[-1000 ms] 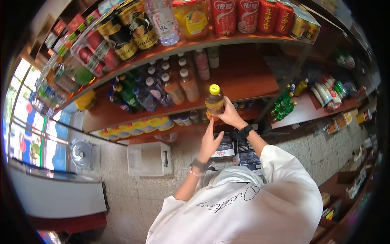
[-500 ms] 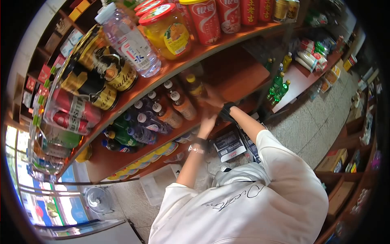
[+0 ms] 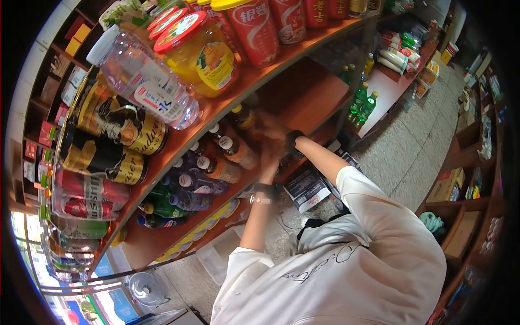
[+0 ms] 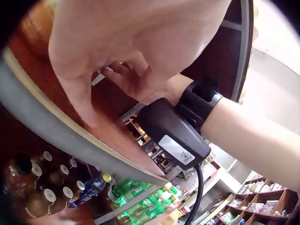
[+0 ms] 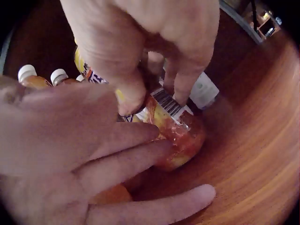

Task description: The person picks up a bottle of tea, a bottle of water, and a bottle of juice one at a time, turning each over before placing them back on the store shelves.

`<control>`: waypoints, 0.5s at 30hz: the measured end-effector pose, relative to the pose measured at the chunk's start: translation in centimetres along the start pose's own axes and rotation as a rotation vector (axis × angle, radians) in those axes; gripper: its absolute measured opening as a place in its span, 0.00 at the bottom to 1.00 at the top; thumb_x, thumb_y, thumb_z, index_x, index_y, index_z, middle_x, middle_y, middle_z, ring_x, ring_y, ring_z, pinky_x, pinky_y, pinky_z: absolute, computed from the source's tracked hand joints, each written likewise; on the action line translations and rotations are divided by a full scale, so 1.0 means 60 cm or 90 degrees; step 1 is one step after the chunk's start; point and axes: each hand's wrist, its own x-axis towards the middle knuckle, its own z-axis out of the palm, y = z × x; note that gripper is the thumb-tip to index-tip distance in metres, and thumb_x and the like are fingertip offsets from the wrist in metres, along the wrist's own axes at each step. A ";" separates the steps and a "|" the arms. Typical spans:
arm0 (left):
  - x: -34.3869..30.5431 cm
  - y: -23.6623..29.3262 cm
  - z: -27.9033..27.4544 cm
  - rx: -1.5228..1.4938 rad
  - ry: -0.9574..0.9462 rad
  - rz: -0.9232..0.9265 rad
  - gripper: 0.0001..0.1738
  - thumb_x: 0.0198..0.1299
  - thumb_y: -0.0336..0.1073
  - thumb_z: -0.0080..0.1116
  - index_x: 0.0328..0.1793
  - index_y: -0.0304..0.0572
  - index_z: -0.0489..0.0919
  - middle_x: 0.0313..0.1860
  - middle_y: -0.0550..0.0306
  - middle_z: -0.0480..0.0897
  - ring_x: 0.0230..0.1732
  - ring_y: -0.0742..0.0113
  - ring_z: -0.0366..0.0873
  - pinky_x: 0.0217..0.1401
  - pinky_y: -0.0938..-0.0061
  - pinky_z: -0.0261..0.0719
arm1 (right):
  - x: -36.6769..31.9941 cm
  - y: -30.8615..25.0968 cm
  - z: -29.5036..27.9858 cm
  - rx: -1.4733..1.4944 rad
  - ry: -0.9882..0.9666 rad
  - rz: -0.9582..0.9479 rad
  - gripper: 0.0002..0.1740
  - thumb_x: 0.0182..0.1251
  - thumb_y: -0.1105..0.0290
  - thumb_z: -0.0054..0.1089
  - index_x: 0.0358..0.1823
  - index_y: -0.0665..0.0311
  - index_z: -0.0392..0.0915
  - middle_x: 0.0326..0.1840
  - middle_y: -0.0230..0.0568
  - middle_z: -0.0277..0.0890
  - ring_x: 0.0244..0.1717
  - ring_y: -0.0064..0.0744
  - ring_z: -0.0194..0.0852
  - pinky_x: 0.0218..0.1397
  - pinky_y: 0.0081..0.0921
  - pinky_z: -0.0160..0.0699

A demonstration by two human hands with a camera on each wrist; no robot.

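Observation:
A yellow-capped drink bottle (image 3: pixel 244 118) is in my right hand (image 3: pixel 272 128), by the row of white-capped orange drink bottles (image 3: pixel 239 153) on the middle shelf. In the right wrist view, the right hand's thumb and fingers grip the bottle (image 5: pixel 180 136) around its labelled side, its base close over the wooden shelf board. My left hand (image 3: pixel 269 157) is just below, at the shelf's front edge. Its fingers (image 5: pixel 131 157) stretch out fairly straight along the bottle's lower part. Behind the bottle stands a pale container (image 5: pixel 204 91), partly hidden by the right hand.
Above the hands, the upper shelf carries a water bottle (image 3: pixel 149 81), a jar of yellow fruit (image 3: pixel 203 57) and black-and-gold cans (image 3: pixel 116 130). Purple drink bottles (image 3: pixel 197 183) lie further left. Printed boxes (image 3: pixel 309 189) and a white bin (image 3: pixel 216 257) are on the floor.
The yellow-capped bottle has gone from in front of the shelf to beside the orange drink bottles, carried by the right hand. My left hand followed it; the head view has turned and drawn closer.

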 end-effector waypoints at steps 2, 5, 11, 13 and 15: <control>-0.022 0.067 0.005 -0.065 0.020 -0.057 0.36 0.64 0.38 0.56 0.74 0.33 0.58 0.68 0.42 0.70 0.65 0.54 0.71 0.65 0.67 0.69 | -0.011 -0.070 -0.019 -0.057 -0.038 0.024 0.39 0.59 0.69 0.66 0.71 0.65 0.58 0.65 0.50 0.67 0.66 0.42 0.65 0.68 0.39 0.65; -0.036 0.097 0.021 0.134 0.122 -0.087 0.32 0.64 0.38 0.57 0.70 0.33 0.62 0.62 0.45 0.73 0.59 0.57 0.74 0.60 0.68 0.72 | -0.001 -0.039 -0.021 -0.202 -0.053 0.013 0.40 0.58 0.69 0.66 0.71 0.65 0.58 0.64 0.52 0.67 0.63 0.48 0.68 0.65 0.42 0.68; -0.143 0.103 0.085 0.045 0.196 0.052 0.25 0.64 0.31 0.51 0.69 0.35 0.69 0.60 0.44 0.77 0.58 0.53 0.76 0.58 0.64 0.74 | -0.140 -0.029 -0.027 -0.172 0.074 0.016 0.30 0.62 0.67 0.61 0.65 0.63 0.66 0.56 0.54 0.73 0.58 0.53 0.72 0.61 0.41 0.71; -0.199 0.083 0.120 0.136 0.213 0.061 0.22 0.63 0.29 0.51 0.64 0.36 0.72 0.62 0.44 0.76 0.64 0.50 0.72 0.64 0.62 0.70 | -0.251 -0.033 -0.063 -0.285 0.110 0.030 0.22 0.63 0.69 0.57 0.60 0.61 0.70 0.53 0.50 0.74 0.57 0.54 0.71 0.61 0.41 0.70; -0.257 -0.004 0.162 0.266 0.187 0.089 0.18 0.62 0.28 0.50 0.59 0.37 0.76 0.61 0.42 0.76 0.65 0.46 0.70 0.66 0.60 0.69 | -0.391 -0.020 -0.104 -0.346 0.160 0.016 0.18 0.62 0.72 0.56 0.55 0.59 0.73 0.52 0.45 0.75 0.57 0.50 0.70 0.62 0.42 0.68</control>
